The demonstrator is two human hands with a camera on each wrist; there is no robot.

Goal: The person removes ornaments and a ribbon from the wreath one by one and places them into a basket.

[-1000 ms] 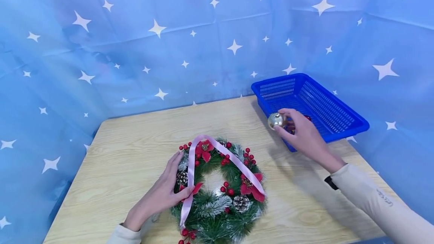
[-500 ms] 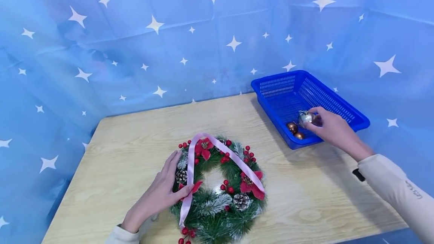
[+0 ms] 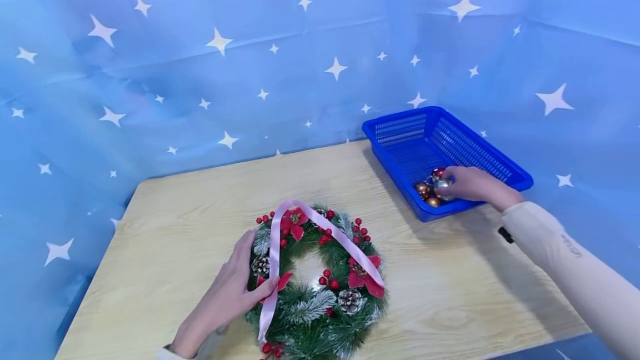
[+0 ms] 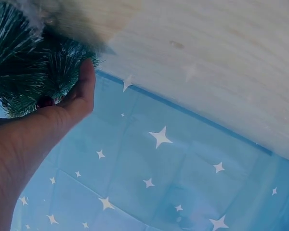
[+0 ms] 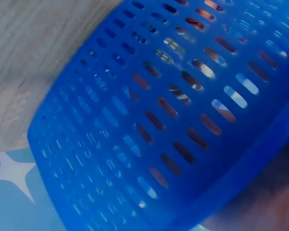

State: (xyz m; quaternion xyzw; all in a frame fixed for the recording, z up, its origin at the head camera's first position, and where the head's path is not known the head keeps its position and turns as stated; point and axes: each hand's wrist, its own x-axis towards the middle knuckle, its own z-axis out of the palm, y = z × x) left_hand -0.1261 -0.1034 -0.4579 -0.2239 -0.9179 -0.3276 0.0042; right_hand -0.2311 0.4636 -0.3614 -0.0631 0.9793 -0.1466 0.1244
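In the head view my left hand (image 3: 220, 299) grips the left side of a green Christmas wreath (image 3: 320, 329), its thumb over the pink ribbon (image 3: 274, 238). The wreath carries red berries, red flowers and pinecones. In the left wrist view that hand (image 4: 43, 130) lies along the wreath's needles (image 4: 19, 82). My right hand (image 3: 477, 185) reaches over the near rim of a blue plastic basket (image 3: 402, 185) and pinches a silver bauble (image 3: 442, 188) low inside. Two copper baubles (image 3: 433, 201) and a red bauble (image 3: 438, 172) lie beside it.
The wooden table (image 3: 190, 238) bears both wreath and basket. A blue star-patterned curtain (image 3: 280, 99) hangs behind and around it. In the right wrist view the slotted basket wall (image 5: 101, 139) covers most of the hand and baubles.
My right hand has carried the silver bauble from over the basket's left rim rightward, then down among the other baubles. The left hand stays on the wreath.
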